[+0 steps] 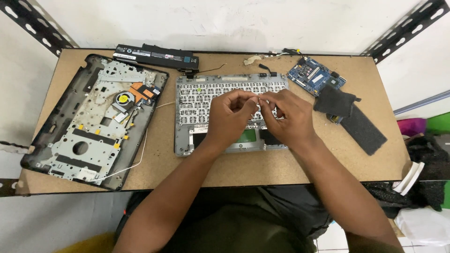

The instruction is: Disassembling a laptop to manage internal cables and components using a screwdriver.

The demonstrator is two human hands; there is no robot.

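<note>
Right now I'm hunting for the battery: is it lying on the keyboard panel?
No, the black battery lies along the table's back edge, behind the keyboard panel.

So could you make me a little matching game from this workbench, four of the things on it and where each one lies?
Things:
1. laptop battery
2. laptop base shell
3. blue circuit board
4. keyboard panel

Places:
A. right rear of the table, beside dark fabric pieces
B. middle of the table, under the left hand and the right hand
C. along the back edge, left of centre
D. left side of the table, lying open with a fan showing

Pairs: 1-C, 2-D, 3-A, 4-B
</note>
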